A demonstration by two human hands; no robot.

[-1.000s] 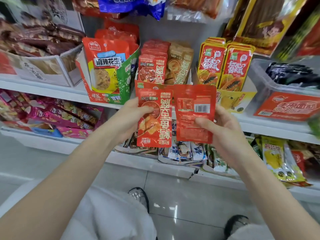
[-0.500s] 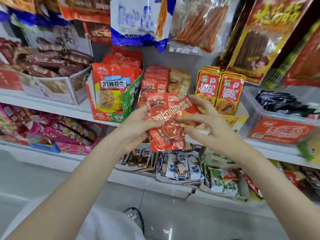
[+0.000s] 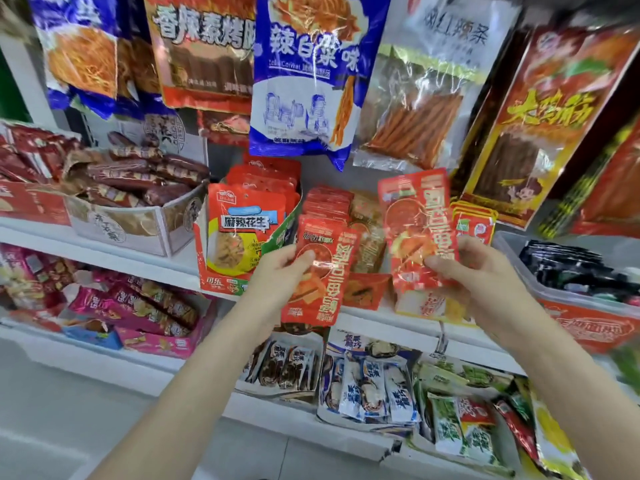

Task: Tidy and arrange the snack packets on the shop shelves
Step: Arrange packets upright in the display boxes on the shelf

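**One red packet in each hand**

The left hand [image 3: 277, 275] pinches a red snack packet [image 3: 320, 271] by its left edge, thumb on the front. The right hand [image 3: 474, 271] grips a second red packet [image 3: 415, 233], held higher at 2 o'clock from the first, before the middle shelf [image 3: 104, 252]. Half a second ago both packets overlapped between the hands; now they are apart.

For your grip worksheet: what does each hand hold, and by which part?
Left hand pinches one red snack packet at its left edge; right hand pinches another at its lower right.
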